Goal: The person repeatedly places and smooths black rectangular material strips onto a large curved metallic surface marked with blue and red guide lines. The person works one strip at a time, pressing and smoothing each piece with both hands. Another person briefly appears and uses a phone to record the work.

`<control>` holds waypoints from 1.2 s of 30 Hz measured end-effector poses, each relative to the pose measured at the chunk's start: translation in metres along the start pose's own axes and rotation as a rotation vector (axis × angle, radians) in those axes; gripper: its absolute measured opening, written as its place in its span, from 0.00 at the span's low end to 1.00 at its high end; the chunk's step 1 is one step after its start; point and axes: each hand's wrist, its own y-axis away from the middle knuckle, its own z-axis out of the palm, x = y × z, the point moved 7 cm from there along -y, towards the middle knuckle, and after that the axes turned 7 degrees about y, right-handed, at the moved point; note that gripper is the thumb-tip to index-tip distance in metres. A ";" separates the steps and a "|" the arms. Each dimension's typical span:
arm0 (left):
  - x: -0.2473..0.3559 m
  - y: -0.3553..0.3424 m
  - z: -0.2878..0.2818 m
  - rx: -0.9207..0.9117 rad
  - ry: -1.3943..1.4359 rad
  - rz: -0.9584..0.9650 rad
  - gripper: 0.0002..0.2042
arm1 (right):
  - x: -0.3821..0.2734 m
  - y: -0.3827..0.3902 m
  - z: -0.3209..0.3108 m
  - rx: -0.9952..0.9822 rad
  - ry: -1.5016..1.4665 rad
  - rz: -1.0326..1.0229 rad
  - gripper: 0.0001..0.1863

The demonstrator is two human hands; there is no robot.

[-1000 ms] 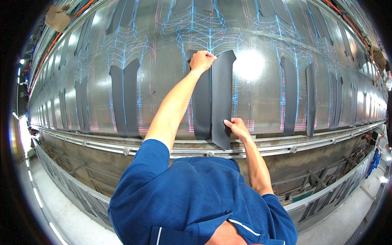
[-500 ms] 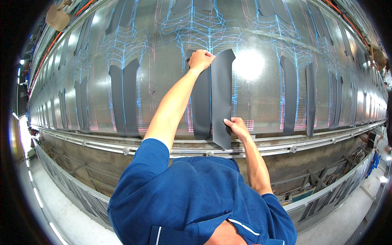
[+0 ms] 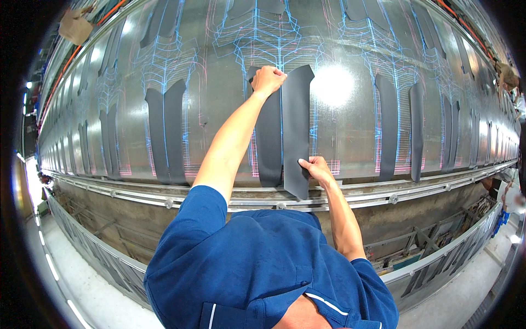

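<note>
A dark grey cut fabric panel (image 3: 297, 123), long and narrow, hangs between my hands over the near edge of the metal table. Its upper left corner is pinched in my left hand (image 3: 267, 81), fingers closed. Lower down, my right hand (image 3: 318, 170) grips the right edge between thumb and fingers. To the left lies a matching grey panel (image 3: 269, 137), flat along the blue drawn centre line; my left hand and wrist cover part of its top. The held panel's lower end reaches past the table edge, over the rail.
The shiny metal table (image 3: 213, 98) bears blue and pink pattern lines. Several pairs of grey panels, such as this left pair (image 3: 166, 129), lie along it. A metal rail (image 3: 367, 200) runs along the near edge. At the far right a person's hand (image 3: 489, 184) is partly visible.
My hands keep the same hold on the panel, and the whole scene has shifted only very slightly. At the far right rim, a person has moved a little.
</note>
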 end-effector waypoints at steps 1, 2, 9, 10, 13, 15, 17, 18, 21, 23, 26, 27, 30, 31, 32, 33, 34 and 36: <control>0.002 0.001 0.000 -0.021 0.023 -0.011 0.11 | 0.003 -0.002 0.000 0.002 -0.005 -0.001 0.13; 0.003 0.001 0.000 0.001 0.006 0.008 0.12 | 0.006 -0.005 -0.001 0.004 -0.010 -0.002 0.13; 0.024 0.031 0.008 0.264 -0.257 0.459 0.15 | -0.001 -0.002 0.001 0.037 -0.021 0.020 0.14; 0.036 0.046 0.014 0.306 -0.341 0.633 0.16 | 0.002 -0.002 -0.001 0.035 -0.012 0.030 0.13; 0.051 0.078 0.042 0.151 -0.469 0.969 0.18 | 0.005 -0.004 -0.002 0.033 0.004 0.036 0.12; 0.051 0.085 0.058 0.071 -0.560 1.073 0.23 | 0.006 -0.005 -0.002 0.032 0.017 0.028 0.12; 0.045 0.084 0.066 0.087 -0.611 1.047 0.24 | 0.006 -0.007 -0.002 0.027 0.033 0.018 0.12; 0.044 0.084 0.069 0.093 -0.637 1.036 0.25 | 0.006 -0.007 -0.002 0.030 0.024 0.014 0.13; 0.041 0.078 0.076 0.066 -0.657 0.990 0.27 | 0.006 -0.006 -0.001 0.034 0.004 0.004 0.13; 0.041 0.076 0.077 0.077 -0.668 0.986 0.27 | 0.004 -0.004 -0.002 0.030 0.005 0.002 0.13; 0.041 0.073 0.079 0.082 -0.693 0.970 0.28 | 0.004 -0.004 -0.002 0.030 0.019 -0.008 0.13; 0.040 0.073 0.079 0.083 -0.696 0.964 0.28 | 0.004 -0.005 -0.002 0.029 0.017 -0.008 0.13; 0.039 0.070 0.080 0.082 -0.705 0.945 0.28 | 0.004 -0.005 -0.001 0.026 0.011 -0.007 0.13; 0.039 0.070 0.081 0.082 -0.707 0.939 0.28 | 0.004 -0.006 -0.001 0.023 0.007 -0.005 0.13; 0.038 0.069 0.081 0.081 -0.713 0.934 0.28 | 0.005 -0.006 -0.001 0.020 0.004 -0.002 0.13; 0.038 0.069 0.082 0.080 -0.718 0.929 0.28 | 0.005 -0.006 -0.001 0.018 -0.004 0.002 0.13; 0.039 0.069 0.082 0.079 -0.723 0.925 0.28 | 0.006 -0.005 -0.001 0.015 -0.012 0.005 0.13; 0.039 0.069 0.082 0.080 -0.720 0.918 0.28 | 0.005 -0.005 -0.001 0.012 -0.015 0.010 0.13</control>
